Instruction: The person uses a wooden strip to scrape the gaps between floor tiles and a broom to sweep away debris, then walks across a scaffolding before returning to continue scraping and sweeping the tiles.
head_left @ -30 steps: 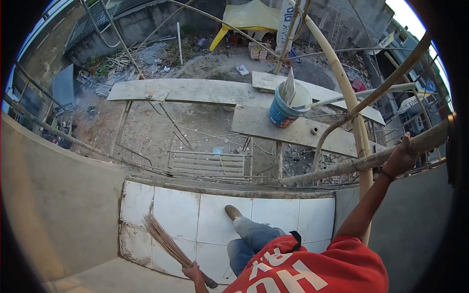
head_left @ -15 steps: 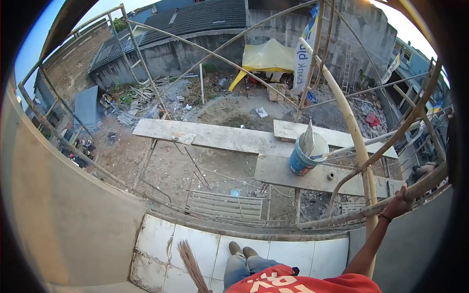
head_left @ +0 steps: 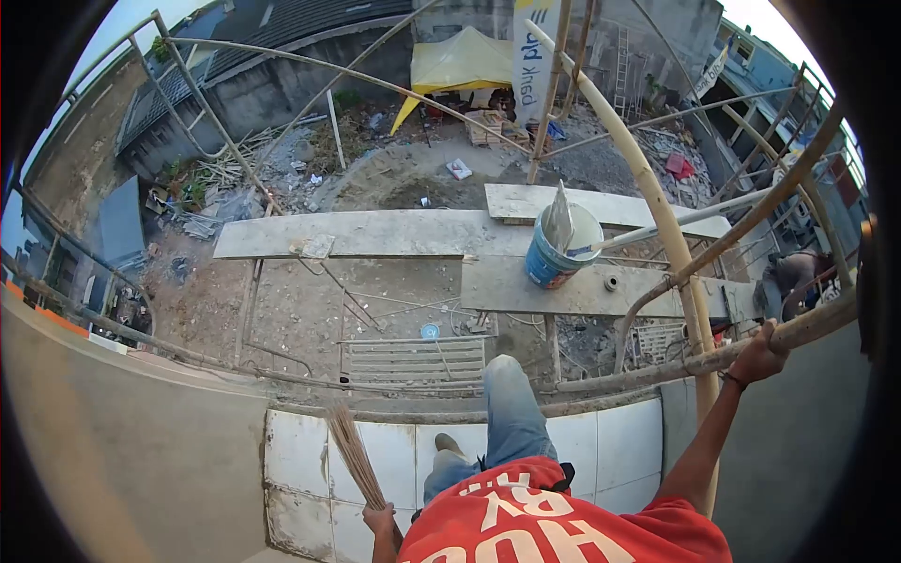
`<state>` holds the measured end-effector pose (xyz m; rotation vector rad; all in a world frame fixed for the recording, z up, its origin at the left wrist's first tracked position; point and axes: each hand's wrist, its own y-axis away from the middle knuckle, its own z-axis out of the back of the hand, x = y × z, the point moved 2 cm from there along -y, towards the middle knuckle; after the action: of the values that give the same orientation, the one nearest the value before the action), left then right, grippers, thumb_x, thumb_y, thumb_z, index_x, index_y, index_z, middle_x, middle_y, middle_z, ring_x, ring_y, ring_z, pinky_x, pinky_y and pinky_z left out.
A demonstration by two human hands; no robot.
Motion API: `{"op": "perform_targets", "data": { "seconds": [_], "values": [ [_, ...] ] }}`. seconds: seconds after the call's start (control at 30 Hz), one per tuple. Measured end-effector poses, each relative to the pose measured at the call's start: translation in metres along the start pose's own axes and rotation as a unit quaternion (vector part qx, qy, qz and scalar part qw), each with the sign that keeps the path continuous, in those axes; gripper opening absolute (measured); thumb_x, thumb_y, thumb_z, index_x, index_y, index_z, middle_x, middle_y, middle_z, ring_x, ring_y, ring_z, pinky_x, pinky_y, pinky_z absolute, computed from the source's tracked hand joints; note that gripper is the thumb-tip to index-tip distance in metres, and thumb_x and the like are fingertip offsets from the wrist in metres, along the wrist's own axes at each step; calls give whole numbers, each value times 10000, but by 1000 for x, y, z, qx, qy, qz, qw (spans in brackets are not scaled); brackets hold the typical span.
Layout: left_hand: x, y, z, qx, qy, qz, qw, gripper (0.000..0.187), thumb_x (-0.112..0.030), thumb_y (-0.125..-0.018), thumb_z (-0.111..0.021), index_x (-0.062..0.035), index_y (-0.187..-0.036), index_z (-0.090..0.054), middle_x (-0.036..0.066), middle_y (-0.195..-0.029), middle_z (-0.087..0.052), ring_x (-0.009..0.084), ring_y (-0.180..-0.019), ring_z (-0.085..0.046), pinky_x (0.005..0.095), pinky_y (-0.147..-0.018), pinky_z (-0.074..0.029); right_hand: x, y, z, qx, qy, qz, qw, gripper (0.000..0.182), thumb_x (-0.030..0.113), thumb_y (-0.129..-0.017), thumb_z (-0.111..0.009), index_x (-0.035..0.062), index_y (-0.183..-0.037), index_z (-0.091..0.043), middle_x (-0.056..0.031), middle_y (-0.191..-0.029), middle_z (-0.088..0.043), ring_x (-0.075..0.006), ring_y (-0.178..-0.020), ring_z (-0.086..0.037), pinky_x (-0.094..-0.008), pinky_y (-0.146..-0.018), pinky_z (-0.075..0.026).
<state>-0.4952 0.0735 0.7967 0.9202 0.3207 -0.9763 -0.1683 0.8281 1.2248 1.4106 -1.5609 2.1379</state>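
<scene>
My left hand [head_left: 379, 522], low in the view, is closed around a stick broom [head_left: 353, 452]. The broom's thin bristles point up and away from me, over the white tiled ledge [head_left: 570, 446]. At the right, my right hand [head_left: 760, 359] grips a horizontal scaffold pole [head_left: 648, 377] near a pale bamboo pole [head_left: 668, 220]. One of my knees is raised towards the ledge's outer edge; the other foot stands on the tiles.
Beyond the ledge, scaffold planks [head_left: 375, 233] carry a blue bucket [head_left: 547, 258] with a flat tool and a long handle in it. A small round object [head_left: 611, 282] sits beside it. Another person [head_left: 798, 277] bends at the right. Far below lies rubble ground with a yellow canopy [head_left: 465, 61].
One leg has lifted, its knee bent forward. My left hand has come into view with the broom. The right hand still holds the pole, and the view has shifted.
</scene>
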Motion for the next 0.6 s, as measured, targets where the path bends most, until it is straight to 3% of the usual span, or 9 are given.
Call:
{"op": "perform_targets", "data": {
  "seconds": [0.03, 0.07, 0.13, 0.2, 0.3, 0.37, 0.4, 0.5, 0.6],
  "values": [
    [-18, -5, 1, -25, 26, -7, 999, 614, -74, -786, -852, 157, -1279, -567, 230, -980, -749, 315, -714, -795, 416, -656, -652, -15, -3, 0, -9, 10, 38, 999, 448, 329, -969, -847, -93, -1071, -737, -126, -879, -769, -192, -725, -733, -366, -663, -593],
    [-32, -3, 2, -16, -7, -39, 999, 526, -97, -770, -855, 134, -1185, -629, 217, -913, -760, 305, -702, -795, 417, -661, -651, -22, -4, -2, -11, 6, 14, 1000, 496, 376, -975, -846, -100, -1072, -744, -139, -891, -777, -195, -735, -733, -368, -676, -597],
    [-63, -14, -8, -16, -32, -72, 997, 442, -121, -754, -858, 110, -1092, -691, 203, -845, -770, 295, -690, -795, 419, -666, -649, -28, -7, 0, -29, 62, 62, 996, 518, 379, -977, -844, -115, -1095, -744, -152, -900, -778, -197, -732, -726, -370, -683, -597],
    [-91, -32, -22, -3, -67, -113, 991, 319, -158, -735, -854, 52, -949, -746, 171, -739, -768, 279, -684, -795, 420, -668, -642, -16, -3, 3, 3, 53, 16, 998, 563, 398, -975, -846, -132, -1129, -737, -162, -924, -776, -204, -735, -728, -370, -688, -599],
    [-164, -71, -59, 13, -71, -154, 985, 312, -177, -751, -855, 46, -942, -749, 168, -728, -772, 267, -664, -786, 415, -688, -639, -24, -2, -4, -17, 62, 5, 998, 497, 333, -1003, -825, -128, -1155, -716, -138, -912, -749, -179, -724, -690, -357, -680, -579],
    [-242, -103, -104, 53, -9, -189, 981, 304, -183, -780, -850, 50, -945, -746, 164, -721, -768, 252, -659, -779, 411, -679, -629, -3, 6, -4, -28, 27, -27, 999, 376, 231, -1033, -789, -111, -1147, -682, -91, -850, -679, -141, -700, -616, -321, -671, -548],
    [-283, -126, -134, 44, -42, -198, 978, 304, -190, -805, -844, 56, -940, -727, 156, -719, -754, 230, -647, -761, 406, -656, -614, 6, 10, -5, -46, 51, -24, 997, 376, 231, -1033, -789, -111, -1147, -682, -91, -850, -679, -141, -700, -616, -321, -671, -548],
    [-519, -96, -219, 193, 74, -303, 930, 128, -48, -875, -774, 27, -903, -674, 99, -770, -735, 205, -651, -746, 351, -617, -617, 15, 13, -16, -53, -34, -62, 996, 290, 145, -1049, -752, -74, -1189, -624, -71, -853, -622, -114, -691, -556, -285, -640, -494],
    [-760, -31, -315, 321, 67, -468, 821, 240, -56, -906, -754, 121, -1067, -731, 145, -898, -774, 215, -791, -795, 345, -658, -689, 32, 16, -29, -79, -26, -86, 993, 266, 132, -1052, -741, -48, -1193, -605, -52, -797, -578, -109, -670, -520, -285, -627, -464]
  ]
}}
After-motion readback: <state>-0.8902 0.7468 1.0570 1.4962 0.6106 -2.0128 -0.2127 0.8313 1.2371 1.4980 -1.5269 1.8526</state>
